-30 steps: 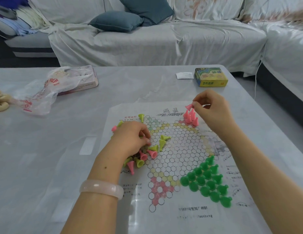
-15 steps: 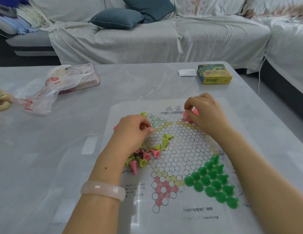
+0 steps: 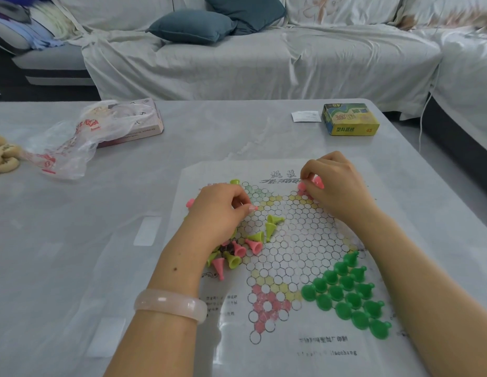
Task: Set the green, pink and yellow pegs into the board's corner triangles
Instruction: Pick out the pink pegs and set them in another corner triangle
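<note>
A paper checkers board (image 3: 291, 254) lies on the grey table. Several green pegs (image 3: 348, 295) stand upright in its near right triangle. A loose heap of pink and yellow pegs (image 3: 245, 246) lies at the board's left side. My left hand (image 3: 218, 213) rests on that heap with curled fingers; what it holds is hidden. My right hand (image 3: 334, 186) pinches a pink peg (image 3: 317, 183) over the far right triangle, where a few pink pegs (image 3: 302, 187) stand, mostly hidden by the fingers.
A yellow-green game box (image 3: 349, 119) and a white slip (image 3: 306, 116) lie at the far right of the table (image 3: 74, 268). A crumpled plastic bag (image 3: 71, 142) over a pink box (image 3: 136, 126) lies far left, with beige pieces (image 3: 3, 156) at the left edge. A covered sofa (image 3: 264, 55) stands behind.
My right hand came down from above the board with its pink peg to the far right triangle. My left hand shifted slightly on the loose heap.
</note>
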Tool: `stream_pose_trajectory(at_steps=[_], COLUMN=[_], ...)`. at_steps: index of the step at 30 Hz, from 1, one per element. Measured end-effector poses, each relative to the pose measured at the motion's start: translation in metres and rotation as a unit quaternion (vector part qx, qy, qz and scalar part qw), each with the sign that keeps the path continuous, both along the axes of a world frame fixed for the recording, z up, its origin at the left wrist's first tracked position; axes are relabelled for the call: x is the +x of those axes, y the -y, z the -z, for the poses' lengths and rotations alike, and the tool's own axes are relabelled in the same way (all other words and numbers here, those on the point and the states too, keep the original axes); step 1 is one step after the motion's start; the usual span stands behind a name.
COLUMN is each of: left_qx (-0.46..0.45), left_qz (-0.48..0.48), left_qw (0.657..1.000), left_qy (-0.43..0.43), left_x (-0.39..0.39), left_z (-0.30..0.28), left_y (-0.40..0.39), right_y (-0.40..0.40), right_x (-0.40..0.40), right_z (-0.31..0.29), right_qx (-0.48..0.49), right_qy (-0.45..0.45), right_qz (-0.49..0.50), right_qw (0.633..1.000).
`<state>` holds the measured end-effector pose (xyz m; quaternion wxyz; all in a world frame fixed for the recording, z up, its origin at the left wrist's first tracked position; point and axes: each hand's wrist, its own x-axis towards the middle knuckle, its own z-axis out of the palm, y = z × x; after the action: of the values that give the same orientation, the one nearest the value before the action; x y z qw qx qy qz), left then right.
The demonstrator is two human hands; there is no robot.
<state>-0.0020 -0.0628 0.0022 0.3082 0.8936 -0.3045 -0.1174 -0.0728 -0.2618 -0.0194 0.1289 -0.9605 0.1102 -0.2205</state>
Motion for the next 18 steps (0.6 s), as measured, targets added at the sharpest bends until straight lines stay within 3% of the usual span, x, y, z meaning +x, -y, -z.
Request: stream_pose_trajectory(at_steps=[18], left_qx=[0.013], left_qz=[-0.002], left_qw=[1.0], left_qy=[-0.008], left_x=[-0.0014], left_z=[0.0003], left_y=[0.0017], right_y=[0.0019], right_x=[-0.0039], right_z=[0.0013], right_qx=[0.024], right_qy=[-0.018], right_qz=[0.004], right_qw=[1.0])
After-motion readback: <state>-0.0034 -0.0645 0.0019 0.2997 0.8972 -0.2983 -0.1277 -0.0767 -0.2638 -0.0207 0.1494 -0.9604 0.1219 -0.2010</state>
